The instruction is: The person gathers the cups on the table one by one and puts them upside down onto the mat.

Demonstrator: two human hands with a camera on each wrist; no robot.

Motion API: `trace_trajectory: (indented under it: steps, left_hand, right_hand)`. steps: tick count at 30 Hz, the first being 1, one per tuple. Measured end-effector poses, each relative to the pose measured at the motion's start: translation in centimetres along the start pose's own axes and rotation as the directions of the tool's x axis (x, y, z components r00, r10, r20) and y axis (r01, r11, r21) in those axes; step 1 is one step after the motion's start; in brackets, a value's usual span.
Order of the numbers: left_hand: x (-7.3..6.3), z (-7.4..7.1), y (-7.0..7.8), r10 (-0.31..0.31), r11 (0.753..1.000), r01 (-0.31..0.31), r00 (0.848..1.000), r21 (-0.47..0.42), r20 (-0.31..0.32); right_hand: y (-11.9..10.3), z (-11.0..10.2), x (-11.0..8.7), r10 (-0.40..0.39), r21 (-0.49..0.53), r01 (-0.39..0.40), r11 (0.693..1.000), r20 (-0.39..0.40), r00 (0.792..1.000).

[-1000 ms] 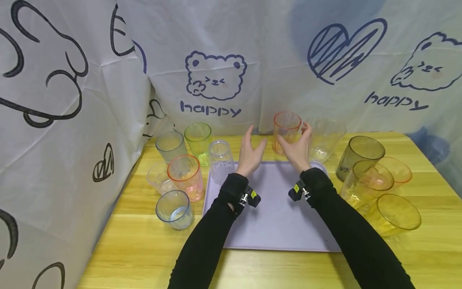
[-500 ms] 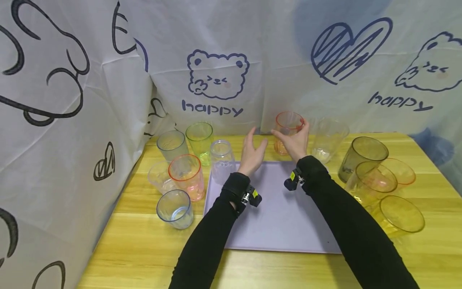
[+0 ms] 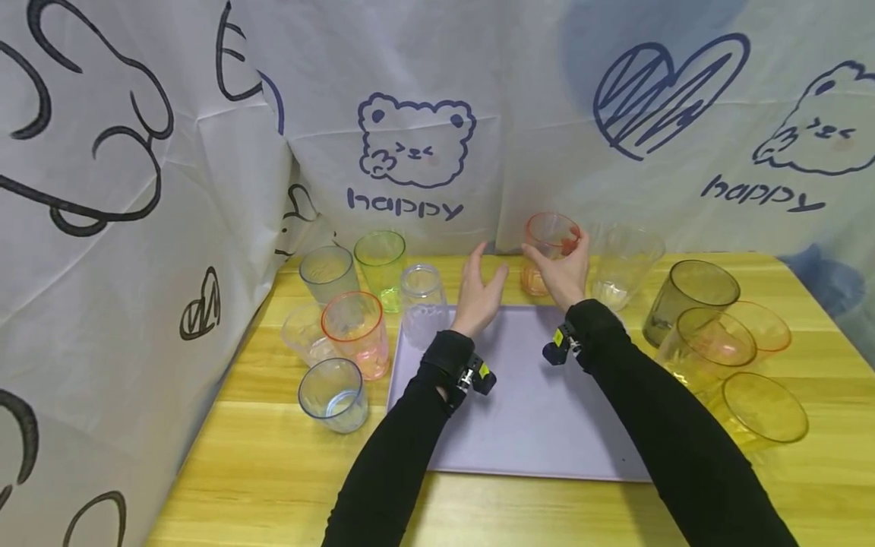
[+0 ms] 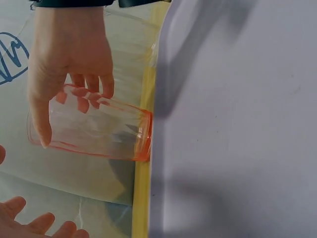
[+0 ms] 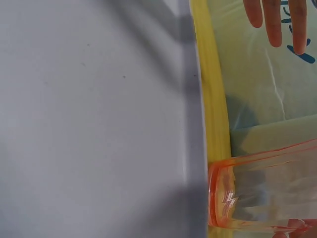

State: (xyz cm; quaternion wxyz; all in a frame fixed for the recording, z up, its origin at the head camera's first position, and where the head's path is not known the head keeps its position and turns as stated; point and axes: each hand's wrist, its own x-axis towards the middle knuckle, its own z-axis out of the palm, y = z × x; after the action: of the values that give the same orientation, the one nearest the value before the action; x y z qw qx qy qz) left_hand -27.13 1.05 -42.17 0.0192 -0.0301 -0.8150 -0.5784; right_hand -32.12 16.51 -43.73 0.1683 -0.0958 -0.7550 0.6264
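My right hand (image 3: 567, 275) holds a clear drinking glass with an orange-red rim (image 3: 544, 241), which stands upright on the table behind the tray. In the left wrist view, the thumb of that right hand (image 4: 72, 44) lies along the near side of the glass (image 4: 99, 131) and its fingers show through the far side. The left hand (image 3: 478, 295) hovers over the tray's back edge, thumb and fingers spread, holding nothing. Near it a clear tumbler (image 3: 422, 308) stands at the back left corner of the lilac tray (image 3: 526, 425).
Left of the tray stand several glasses, among them a green one (image 3: 380, 266), a red-rimmed one (image 3: 358, 334) and a blue-rimmed one (image 3: 335, 399). On the right are a clear one (image 3: 625, 266), a grey-brown one (image 3: 690, 296) and a yellow one (image 3: 762, 410). Printed cloth (image 3: 533, 114) hangs behind.
The right hand has moved up the red-rimmed glass and its fingers have closed round it near the rim. The left hand has stayed nearly still.
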Motion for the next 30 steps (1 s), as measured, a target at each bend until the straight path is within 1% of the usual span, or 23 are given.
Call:
trace_trajectory:
  steps: [5,9,13,14,16,18,20,22,25,28,30]
  left_hand:
    - [-0.2,-0.3,0.2,0.025,1.0,-0.025,1.0,-0.01,-0.019]
    - [-0.6,-0.6,0.1,0.05,0.998,-0.051,0.998,-0.031,-0.028]
    - [-1.4,-0.8,0.1,0.082,0.995,-0.083,0.996,-0.06,-0.028]
    - [-1.7,-0.8,0.2,0.095,0.993,-0.097,0.995,-0.061,-0.032]
    - [-2.3,-1.0,0.4,0.14,0.988,-0.142,0.989,-0.06,-0.043]
    - [-2.9,-1.2,0.5,0.201,0.978,-0.204,0.978,-0.044,-0.059]
    - [-3.4,-1.3,0.6,0.271,0.962,-0.273,0.96,-0.018,-0.071]
    - [-4.0,-1.5,0.6,0.336,0.942,-0.336,0.939,0.015,-0.069]
    - [-4.8,-1.9,0.3,0.425,0.904,-0.422,0.904,0.067,-0.046]
    - [-5.7,-2.2,0.1,0.482,0.872,-0.478,0.876,0.109,-0.012]
    - [-6.1,-2.4,-0.1,0.512,0.852,-0.508,0.859,0.126,0.001]
  right_hand:
    - [-0.4,-0.2,-0.7,0.001,0.041,0.0,0.999,-0.026,1.0]
    - [-1.1,-0.4,-1.6,0.032,0.1,-0.031,0.994,-0.009,0.999]
    - [-1.9,-0.8,-2.7,0.08,0.195,-0.081,0.977,0.015,0.997]
    - [-2.1,-0.9,-2.9,0.088,0.228,-0.089,0.97,0.017,0.996]
    - [-2.4,-1.2,-3.5,0.1,0.288,-0.102,0.952,0.02,0.995]
    - [-2.8,-1.6,-4.1,0.11,0.347,-0.113,0.931,0.027,0.994]
    - [-3.1,-2.0,-4.8,0.121,0.413,-0.128,0.902,0.042,0.992]
    - [-3.5,-2.4,-5.6,0.131,0.474,-0.147,0.868,0.066,0.989]
    - [-3.9,-3.2,-6.9,0.139,0.551,-0.176,0.816,0.109,0.984]
    - [-4.1,-4.0,-8.1,0.134,0.622,-0.194,0.758,0.143,0.981]
    - [-4.2,-4.6,-8.9,0.138,0.673,-0.214,0.708,0.165,0.976]
